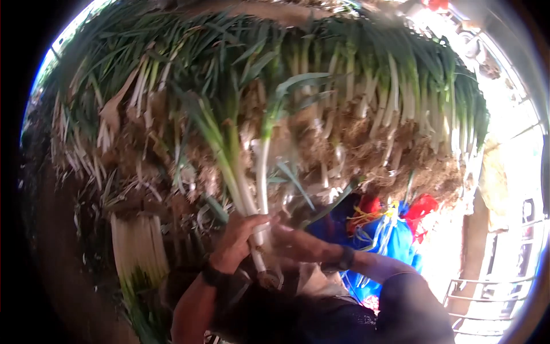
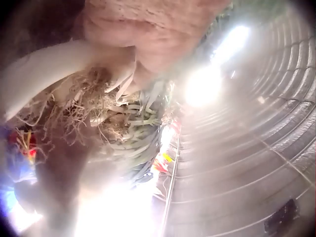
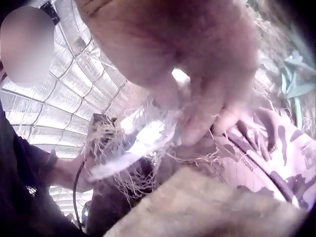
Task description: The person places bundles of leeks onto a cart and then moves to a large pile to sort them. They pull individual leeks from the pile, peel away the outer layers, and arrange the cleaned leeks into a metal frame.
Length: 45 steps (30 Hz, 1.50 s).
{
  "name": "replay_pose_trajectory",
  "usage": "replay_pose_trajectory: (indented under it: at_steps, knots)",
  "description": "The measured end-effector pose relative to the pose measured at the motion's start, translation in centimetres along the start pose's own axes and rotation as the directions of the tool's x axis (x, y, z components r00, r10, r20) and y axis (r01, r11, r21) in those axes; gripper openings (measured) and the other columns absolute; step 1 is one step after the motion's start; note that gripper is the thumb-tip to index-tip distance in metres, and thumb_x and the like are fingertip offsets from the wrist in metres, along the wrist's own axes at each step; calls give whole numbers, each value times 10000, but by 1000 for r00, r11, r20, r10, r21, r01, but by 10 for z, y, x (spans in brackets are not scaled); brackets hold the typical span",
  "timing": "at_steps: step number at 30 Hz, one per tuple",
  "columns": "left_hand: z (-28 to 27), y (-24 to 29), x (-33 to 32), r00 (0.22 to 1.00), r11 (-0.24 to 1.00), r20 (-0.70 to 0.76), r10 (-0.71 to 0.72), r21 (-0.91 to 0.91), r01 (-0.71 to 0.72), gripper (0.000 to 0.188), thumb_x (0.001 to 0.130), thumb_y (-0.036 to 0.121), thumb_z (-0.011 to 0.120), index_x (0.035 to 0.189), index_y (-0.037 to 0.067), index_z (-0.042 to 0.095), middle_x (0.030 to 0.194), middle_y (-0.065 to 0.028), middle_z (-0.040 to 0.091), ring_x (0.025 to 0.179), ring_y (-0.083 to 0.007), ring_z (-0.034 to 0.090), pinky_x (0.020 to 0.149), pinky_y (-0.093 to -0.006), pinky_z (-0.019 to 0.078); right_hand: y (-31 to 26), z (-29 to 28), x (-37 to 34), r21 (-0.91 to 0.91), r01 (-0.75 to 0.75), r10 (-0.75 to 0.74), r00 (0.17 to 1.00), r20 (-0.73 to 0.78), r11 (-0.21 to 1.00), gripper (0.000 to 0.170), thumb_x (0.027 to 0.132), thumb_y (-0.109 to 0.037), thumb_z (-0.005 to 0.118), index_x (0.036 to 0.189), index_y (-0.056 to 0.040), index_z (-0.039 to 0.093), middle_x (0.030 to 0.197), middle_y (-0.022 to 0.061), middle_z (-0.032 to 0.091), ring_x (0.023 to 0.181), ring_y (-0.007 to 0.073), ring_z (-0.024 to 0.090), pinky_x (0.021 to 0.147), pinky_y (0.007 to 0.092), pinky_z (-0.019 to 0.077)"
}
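Note:
Two or three leeks [image 1: 245,192], with long white stems and green leaves, stand before the person in the head view, root ends toward the lap. The left hand [image 1: 234,243] grips the white stems just above the roots. Close beside it, the right hand [image 1: 298,243] has its fingers bent at the same stems and is blurred. In the left wrist view, a white stem [image 2: 47,71] and hairy roots show below the left hand [image 2: 153,34]. The right wrist view has the right hand's fingertips [image 3: 195,131] pinching at the root end, among stringy roots [image 3: 111,140].
A long heap of leeks [image 1: 395,92] with soil-covered roots spans the far side. At the lower left lies a bundle of leeks [image 1: 139,243], white ends together. A blue bag [image 1: 395,238] with red parts lies to the right, near a wire rack [image 1: 487,298].

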<state>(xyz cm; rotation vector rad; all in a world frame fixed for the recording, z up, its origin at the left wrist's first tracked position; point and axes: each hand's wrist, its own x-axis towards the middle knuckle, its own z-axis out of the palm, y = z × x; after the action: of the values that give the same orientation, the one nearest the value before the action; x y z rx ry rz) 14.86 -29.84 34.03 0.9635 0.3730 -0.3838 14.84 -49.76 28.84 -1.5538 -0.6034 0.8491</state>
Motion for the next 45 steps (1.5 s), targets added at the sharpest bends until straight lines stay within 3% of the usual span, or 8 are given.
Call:
replay_pose_trajectory:
  at_steps: [5, 7, 10, 15, 27, 33, 37, 45]
  knots:
    - [-3, 2, 2, 997, 995, -58, -42, 87, 47, 349, 819, 25, 665, 1142, -84, 590, 947, -157, 685, 787, -223, 704, 662, -331, 607, -14, -53, 6, -336, 245, -138, 940, 313, 909, 385, 963, -89, 604, 1319, 34, 526, 1215, 90, 625, 1013, 167, 641, 826, 311, 535]
    - [0, 13, -2, 994, 973, -98, -44, 221, 64, 337, 811, 51, 675, 1106, -75, 572, 920, -156, 675, 693, -200, 678, 547, -319, 598, -15, -57, 17, 242, 235, -244, 970, 5, 941, 241, 965, -136, 607, 1106, 50, 667, 1156, 131, 678, 946, 189, 681, 803, 298, 553]
    - [31, 61, -47, 994, 974, -105, 43, 224, -18, 351, 806, 78, 685, 1099, -82, 577, 886, -150, 681, 713, -203, 689, 558, -317, 598, -21, -83, 37, -704, 289, -507, 854, -115, 649, 425, 920, -193, 665, 1253, 60, 589, 1185, 221, 649, 928, 207, 691, 748, 340, 571]
    - [19, 70, -135, 987, 931, -160, -8, 358, 65, 254, 812, 78, 655, 1019, -69, 636, 863, -139, 697, 718, -198, 692, 646, -333, 587, -79, -66, 97, -428, 73, -378, 617, -691, 901, 404, 872, -155, 695, 1250, -31, 626, 1188, 169, 645, 858, 217, 693, 738, 336, 569]
    - [3, 22, -328, 917, 943, -396, -53, 281, 176, 372, 756, 61, 706, 1104, -41, 623, 894, -106, 699, 821, -183, 689, 764, -308, 558, -62, -38, 153, -846, 292, -618, 785, -55, 446, 58, 807, -105, 605, 808, -51, 625, 797, 182, 649, 731, 383, 649, 650, 461, 520]
    - [-6, -15, -365, 892, 951, -443, -85, 230, 205, 346, 791, -7, 681, 1128, -41, 608, 933, -93, 695, 823, -167, 691, 759, -301, 560, -109, -34, 161, -964, -18, -343, 933, -111, 264, 172, 836, -134, 595, 949, -54, 696, 906, 214, 693, 821, 359, 677, 681, 490, 527]
    - [-8, -31, -369, 902, 952, -416, -117, 212, 221, 452, 768, 76, 749, 1189, -11, 610, 980, -88, 712, 884, -159, 688, 813, -299, 549, -133, 63, 152, -684, 474, -250, 879, 406, 554, 365, 876, -278, 715, 1178, -85, 649, 1003, 89, 673, 769, 208, 648, 736, 376, 566]
    - [1, -52, -392, 852, 892, -486, -192, 276, 359, 487, 732, 141, 789, 1159, -15, 615, 920, -74, 681, 854, -122, 630, 763, -269, 502, -109, 119, 185, -868, 478, -16, 877, 480, 136, 110, 886, -21, 559, 931, -7, 659, 780, 148, 628, 691, 247, 657, 637, 369, 604]
